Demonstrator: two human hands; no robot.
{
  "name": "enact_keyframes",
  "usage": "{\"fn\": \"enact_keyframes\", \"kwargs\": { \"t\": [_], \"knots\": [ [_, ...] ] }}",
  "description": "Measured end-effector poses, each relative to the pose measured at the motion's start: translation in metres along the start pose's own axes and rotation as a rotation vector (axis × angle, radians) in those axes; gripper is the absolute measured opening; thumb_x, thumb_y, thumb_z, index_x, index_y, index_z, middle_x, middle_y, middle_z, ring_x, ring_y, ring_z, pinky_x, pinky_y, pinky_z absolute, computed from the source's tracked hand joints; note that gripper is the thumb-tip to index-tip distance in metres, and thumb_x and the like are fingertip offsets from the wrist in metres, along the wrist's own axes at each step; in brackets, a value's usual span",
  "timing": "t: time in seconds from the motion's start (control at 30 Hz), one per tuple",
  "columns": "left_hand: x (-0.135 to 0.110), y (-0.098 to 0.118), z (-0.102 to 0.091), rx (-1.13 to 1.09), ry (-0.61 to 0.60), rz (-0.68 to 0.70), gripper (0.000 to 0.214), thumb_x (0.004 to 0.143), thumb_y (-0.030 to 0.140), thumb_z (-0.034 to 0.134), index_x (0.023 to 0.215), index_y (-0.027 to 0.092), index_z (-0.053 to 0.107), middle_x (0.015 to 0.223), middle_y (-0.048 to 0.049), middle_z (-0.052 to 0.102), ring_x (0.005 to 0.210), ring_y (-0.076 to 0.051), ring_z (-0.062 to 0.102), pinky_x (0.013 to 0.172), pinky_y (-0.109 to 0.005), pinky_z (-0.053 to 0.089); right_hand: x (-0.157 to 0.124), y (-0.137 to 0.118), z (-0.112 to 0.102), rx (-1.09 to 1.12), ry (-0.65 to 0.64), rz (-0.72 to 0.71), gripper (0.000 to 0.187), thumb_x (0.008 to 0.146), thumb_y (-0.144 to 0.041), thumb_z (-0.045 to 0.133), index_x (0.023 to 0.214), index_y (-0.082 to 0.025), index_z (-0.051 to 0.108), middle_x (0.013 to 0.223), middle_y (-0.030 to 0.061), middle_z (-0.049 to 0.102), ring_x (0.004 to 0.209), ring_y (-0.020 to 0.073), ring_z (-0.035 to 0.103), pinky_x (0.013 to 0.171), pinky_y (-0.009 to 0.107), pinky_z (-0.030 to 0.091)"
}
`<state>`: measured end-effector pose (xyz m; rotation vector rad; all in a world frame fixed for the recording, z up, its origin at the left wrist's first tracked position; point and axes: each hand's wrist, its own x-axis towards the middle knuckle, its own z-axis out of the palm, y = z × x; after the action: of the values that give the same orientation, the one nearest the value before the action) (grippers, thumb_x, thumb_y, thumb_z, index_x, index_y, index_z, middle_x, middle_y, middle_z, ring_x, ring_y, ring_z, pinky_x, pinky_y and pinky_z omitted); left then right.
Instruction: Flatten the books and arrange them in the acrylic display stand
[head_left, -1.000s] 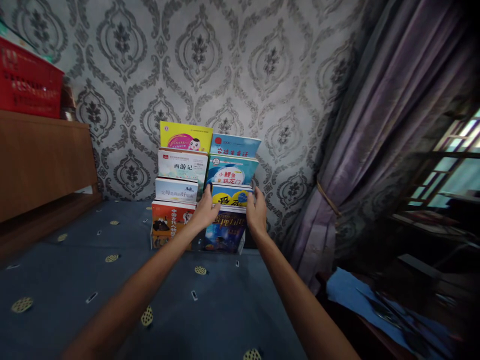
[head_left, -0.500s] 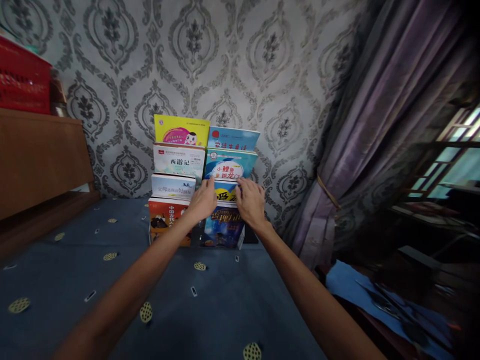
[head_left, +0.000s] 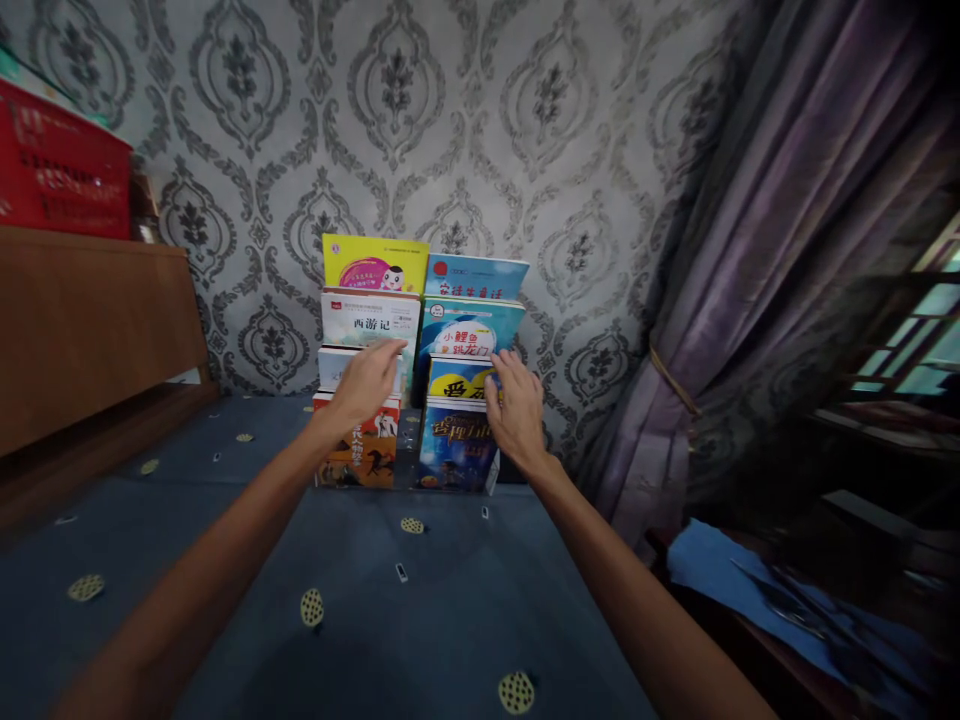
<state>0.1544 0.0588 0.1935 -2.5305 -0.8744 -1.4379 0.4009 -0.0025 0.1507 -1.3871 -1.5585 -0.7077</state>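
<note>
Two columns of upright picture books stand in stepped rows against the wall. My right hand [head_left: 517, 408] is at the right edge of a blue-and-yellow book [head_left: 454, 382] in the right column, fingers bent over its top corner and thumb in front. Below that book is a dark blue book [head_left: 454, 450]; behind it rises a teal book [head_left: 471, 330]. My left hand [head_left: 366, 382] is empty, its fingers stretched rightward before the left column. It partly covers a pale blue book [head_left: 330, 368] and the top of an orange book [head_left: 360, 460]. Behind them is a white book [head_left: 371, 318].
A yellow book [head_left: 375, 262] and a light blue book [head_left: 480, 275] form the back row. A red basket [head_left: 67, 165] sits on a wooden cabinet [head_left: 97, 320] at left. Purple curtains [head_left: 720, 270] hang at right, near a blue cloth [head_left: 735, 570] with scissors-like tools. Dark patterned fabric [head_left: 360, 620] covers the surface.
My left hand has come off the blue-and-yellow book and moved left, in front of the left column. My right hand stays at that book's right edge. The view has shifted slightly.
</note>
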Motion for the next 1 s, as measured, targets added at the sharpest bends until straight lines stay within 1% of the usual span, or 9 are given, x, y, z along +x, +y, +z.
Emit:
{"fn": "enact_keyframes", "kwargs": {
  "t": [0.1,0.2,0.3,0.4,0.53,0.63,0.77,0.9,1.0],
  "knots": [
    [0.000,-0.021,-0.024,0.158,0.055,0.015,0.036,0.095,0.016,0.038,0.111,0.013,0.070,0.109,-0.0125,0.070,0.106,-0.027,0.063,0.098,-0.041,0.050,-0.015,-0.012,-0.007,0.068,0.071,-0.070,0.041,0.101,-0.028,0.040,0.135,-0.016,0.058,0.146,0.0166,0.056,0.141,0.0269,0.047,0.114,0.051,0.036],
    [-0.004,-0.042,-0.033,0.278,0.027,-0.029,0.035,0.095,0.021,0.041,0.115,0.013,0.069,0.113,-0.0141,0.069,0.109,-0.028,0.062,0.101,-0.045,0.049,-0.033,-0.018,-0.012,0.128,0.113,-0.098,0.037,0.101,-0.026,0.041,0.131,-0.017,0.060,0.144,0.0162,0.059,0.138,0.0260,0.049,0.114,0.050,0.038],
    [-0.015,-0.056,-0.033,0.314,-0.042,-0.068,0.038,0.095,0.026,0.042,0.121,0.012,0.066,0.122,-0.0168,0.067,0.115,-0.031,0.060,0.104,-0.049,0.047,-0.056,-0.007,-0.015,0.181,0.129,-0.037,0.037,0.100,-0.026,0.041,0.131,-0.019,0.059,0.142,0.0152,0.060,0.136,0.0252,0.052,0.113,0.049,0.040],
    [-0.034,-0.061,-0.035,0.269,0.011,-0.038,0.042,0.097,0.027,0.040,0.132,0.012,0.058,0.133,-0.0167,0.062,0.125,-0.030,0.056,0.110,-0.048,0.043,-0.090,0.020,-0.014,0.231,0.127,0.141,0.038,0.098,-0.027,0.041,0.131,-0.019,0.059,0.141,0.0146,0.060,0.133,0.0258,0.053,0.113,0.050,0.041],
    [-0.070,-0.053,-0.038,0.217,0.088,0.018,0.040,0.099,0.027,0.038,0.132,0.013,0.057,0.133,-0.0163,0.062,0.128,-0.028,0.054,0.113,-0.048,0.040,-0.145,0.060,-0.004,0.197,-0.010,0.535,0.044,0.089,-0.027,0.042,0.128,-0.017,0.059,0.128,0.0150,0.067,0.120,0.0273,0.061,0.105,0.050,0.047],
    [-0.102,-0.048,-0.032,0.200,0.096,0.037,0.036,0.099,0.026,0.040,0.129,0.015,0.057,0.133,-0.0166,0.061,0.129,-0.029,0.054,0.113,-0.049,0.041,-0.175,0.076,0.009,0.164,-0.060,0.623,0.045,0.083,-0.028,0.044,0.122,-0.012,0.061,0.120,0.0194,0.068,0.114,0.0320,0.063,0.101,0.054,0.049],
    [-0.135,-0.052,-0.019,0.190,0.094,0.044,0.033,0.098,0.022,0.043,0.128,0.019,0.057,0.138,-0.0158,0.056,0.133,-0.029,0.051,0.112,-0.050,0.042,-0.189,0.078,0.022,0.167,-0.090,0.620,0.044,0.081,-0.030,0.047,0.120,-0.015,0.062,0.119,0.0176,0.067,0.116,0.0320,0.062,0.104,0.053,0.047],
    [-0.151,-0.057,-0.012,0.208,0.166,-0.010,0.035,0.098,0.020,0.042,0.131,0.016,0.053,0.145,-0.0187,0.049,0.140,-0.030,0.044,0.114,-0.051,0.040,-0.191,0.070,0.027,0.189,-0.125,0.571,0.043,0.080,-0.032,0.046,0.117,-0.017,0.062,0.122,0.0166,0.067,0.118,0.0312,0.061,0.107,0.052,0.045],
    [-0.162,-0.059,-0.008,0.192,0.161,-0.063,0.035,0.098,0.020,0.042,0.132,0.015,0.051,0.144,-0.0194,0.050,0.139,-0.030,0.044,0.114,-0.051,0.040,-0.193,0.066,0.026,0.194,-0.149,0.553,0.040,0.080,-0.032,0.047,0.114,-0.018,0.064,0.117,0.0147,0.068,0.113,0.0303,0.063,0.104,0.053,0.048]
  ]
}}
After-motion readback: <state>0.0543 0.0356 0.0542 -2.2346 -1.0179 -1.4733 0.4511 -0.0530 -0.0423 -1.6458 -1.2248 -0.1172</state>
